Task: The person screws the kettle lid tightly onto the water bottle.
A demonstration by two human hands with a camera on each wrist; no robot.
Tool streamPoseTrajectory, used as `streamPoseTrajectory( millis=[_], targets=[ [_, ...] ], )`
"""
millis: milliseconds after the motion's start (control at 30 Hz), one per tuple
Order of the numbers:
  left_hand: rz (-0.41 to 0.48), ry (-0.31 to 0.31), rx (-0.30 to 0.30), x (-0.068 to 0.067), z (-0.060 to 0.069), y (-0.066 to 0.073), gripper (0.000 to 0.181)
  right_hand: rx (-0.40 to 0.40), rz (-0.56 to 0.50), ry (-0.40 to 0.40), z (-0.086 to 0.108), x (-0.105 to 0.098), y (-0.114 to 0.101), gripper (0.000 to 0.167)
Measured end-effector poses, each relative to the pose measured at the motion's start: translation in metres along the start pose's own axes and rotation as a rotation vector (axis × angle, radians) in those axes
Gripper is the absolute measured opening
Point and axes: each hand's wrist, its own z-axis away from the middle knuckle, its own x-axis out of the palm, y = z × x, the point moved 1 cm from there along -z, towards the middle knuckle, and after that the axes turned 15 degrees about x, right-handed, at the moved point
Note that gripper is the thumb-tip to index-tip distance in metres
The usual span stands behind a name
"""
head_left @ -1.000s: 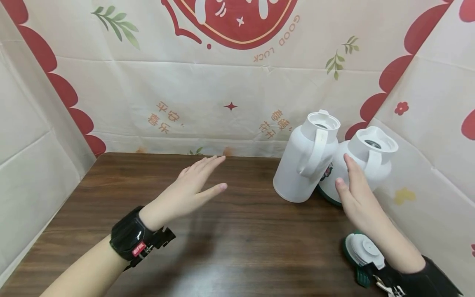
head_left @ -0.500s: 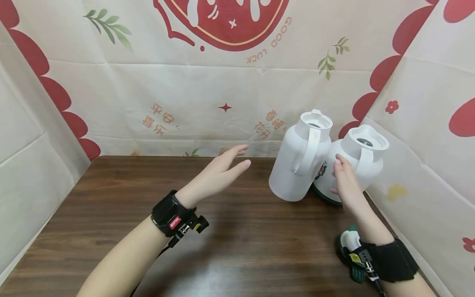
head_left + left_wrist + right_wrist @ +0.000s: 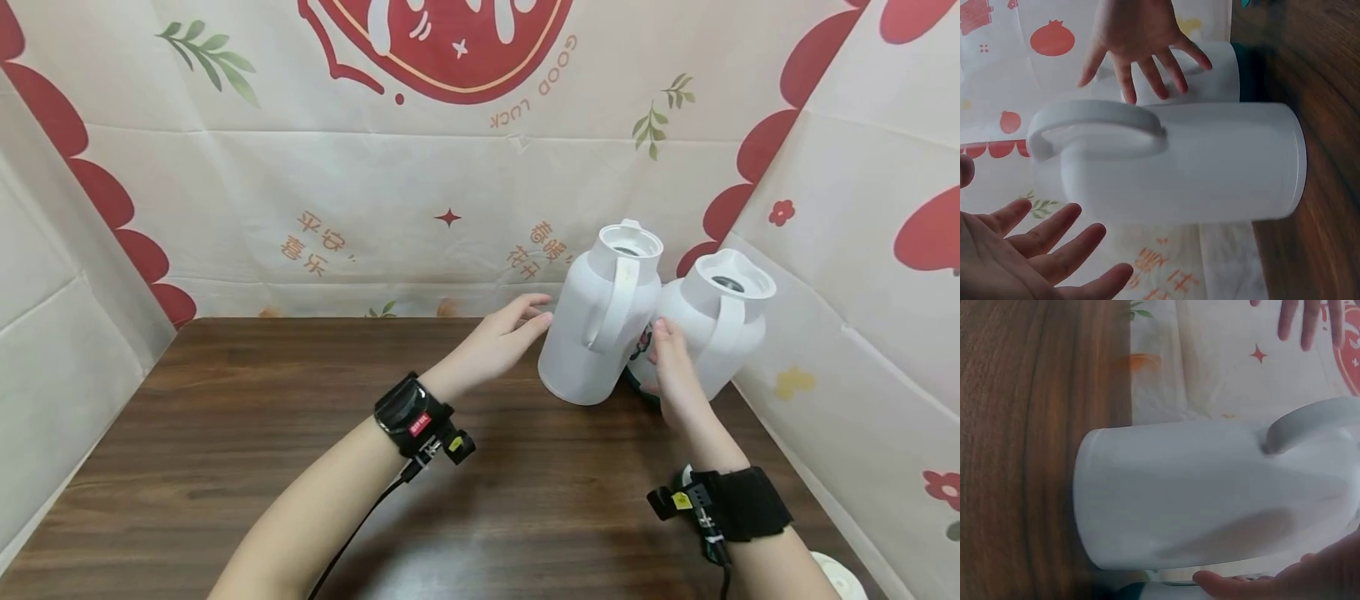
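Note:
A tall white jug (image 3: 581, 333) with a handle and no lid stands upright at the back right. My left hand (image 3: 501, 337), fingers spread, is at its left side; the left wrist view shows a gap between that hand (image 3: 1035, 256) and the jug (image 3: 1210, 162). To the jug's right is my right hand (image 3: 678, 375), its fingers extended beside the jug (image 3: 1197, 494), in front of a squat white jug (image 3: 720, 333) with a green base. Whether the right fingertips touch either jug cannot be told.
A green and white lid is mostly hidden under the right wrist strap (image 3: 742, 504). Another white round piece (image 3: 836, 575) lies at the lower right edge. Printed cloth (image 3: 375, 183) hangs behind and beside the brown table (image 3: 225, 467).
My left hand has moved right, up to the tall jug. My right hand has shifted left, in between the two jugs. The view has turned slightly; the jugs stand where they were.

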Motion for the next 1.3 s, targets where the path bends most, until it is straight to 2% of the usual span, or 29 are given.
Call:
streamPoseTrajectory(
  millis=[133,333,533,700,1033,1300],
  targets=[
    [0.051,0.010,-0.001,0.014,-0.013,-0.002,0.048,-0.007,-0.075,-0.036,-0.006,0.002,0.010,0.075],
    [0.177,0.055,0.001,0.033,-0.028,-0.007,0.044,0.000,-0.113,-0.045,-0.013,0.008,0.024,0.077],
    [0.326,0.127,-0.028,0.049,-0.036,-0.015,0.041,-0.003,-0.157,-0.079,-0.020,0.013,0.033,0.080],
    [0.406,0.140,-0.007,0.059,-0.039,-0.019,0.041,0.010,-0.181,-0.080,-0.028,0.017,0.039,0.083],
    [0.437,0.151,-0.005,0.079,-0.046,-0.015,0.045,-0.045,-0.226,-0.038,-0.039,0.023,0.047,0.084],
    [0.424,0.181,0.010,0.087,-0.051,-0.010,0.042,-0.034,-0.261,-0.005,-0.040,0.027,0.048,0.088]
  ],
)
